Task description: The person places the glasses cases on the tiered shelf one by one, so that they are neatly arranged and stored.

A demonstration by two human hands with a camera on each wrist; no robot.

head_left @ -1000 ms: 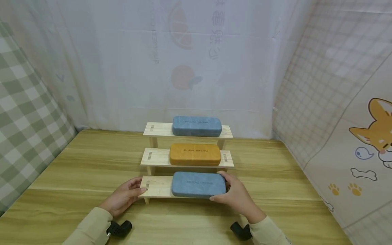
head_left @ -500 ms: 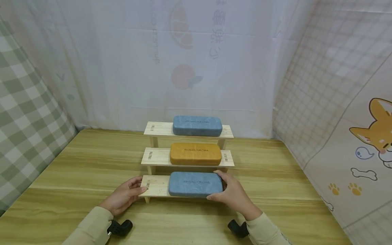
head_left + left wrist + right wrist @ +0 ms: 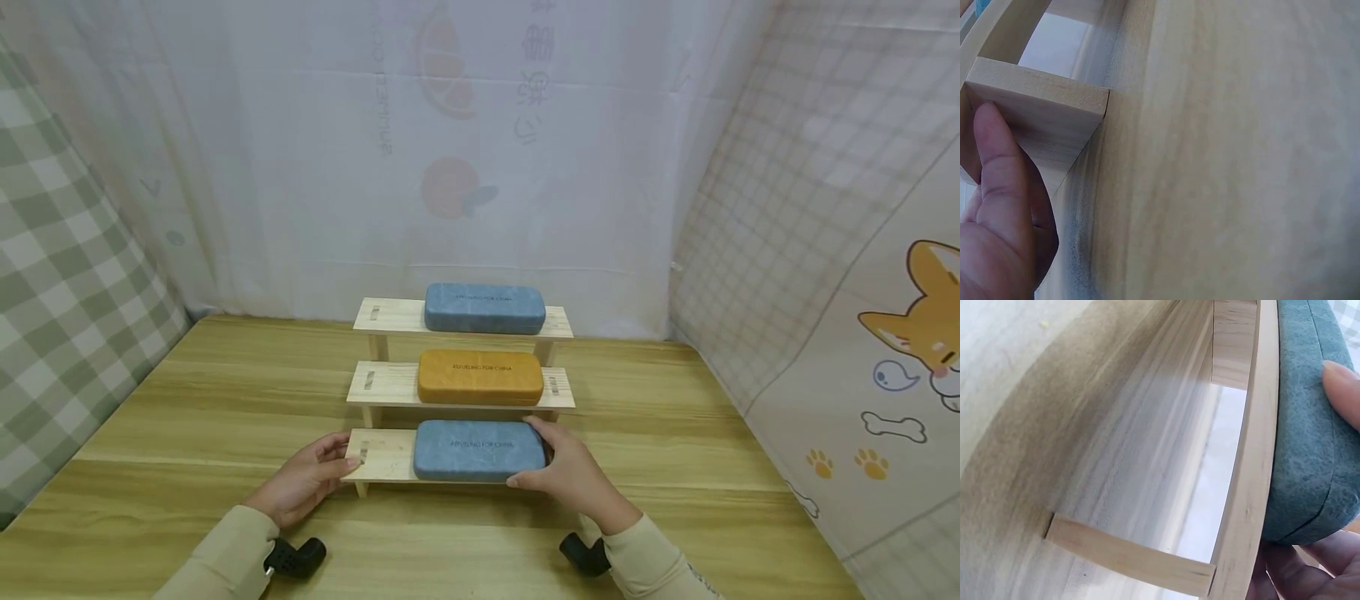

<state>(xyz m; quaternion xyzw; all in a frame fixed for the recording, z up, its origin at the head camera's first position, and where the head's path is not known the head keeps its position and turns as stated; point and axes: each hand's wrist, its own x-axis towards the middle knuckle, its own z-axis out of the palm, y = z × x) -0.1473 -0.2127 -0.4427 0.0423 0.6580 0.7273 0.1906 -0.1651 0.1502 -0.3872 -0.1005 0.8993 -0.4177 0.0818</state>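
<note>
A blue glasses case (image 3: 480, 451) lies on the lowest tier of a three-tier pale wood display stand (image 3: 386, 454). My right hand (image 3: 573, 475) grips its right end, thumb on the near edge and fingers behind; in the right wrist view the thumb (image 3: 1342, 390) touches the case's teal-looking side. At the left end of that tier, my left hand (image 3: 303, 479) holds the board. The left wrist view has the left hand (image 3: 1004, 206) against the stand's end leg (image 3: 1054, 112). A mustard-yellow glasses case (image 3: 480, 377) sits on the middle tier, another blue glasses case (image 3: 484, 308) on the top one.
The stand rests on a wood-grain table (image 3: 225, 392). A white curtain (image 3: 300, 183) hangs behind it, a green checked cloth (image 3: 60, 275) at the left and a cartoon-printed cloth (image 3: 810, 350) at the right. Black wrist-camera mounts (image 3: 296, 557) stick out by both sleeves.
My right hand has slid the front blue glasses case slightly left along the lowest tier; over the last half second it has hardly moved. The left hand keeps its hold on the board.
</note>
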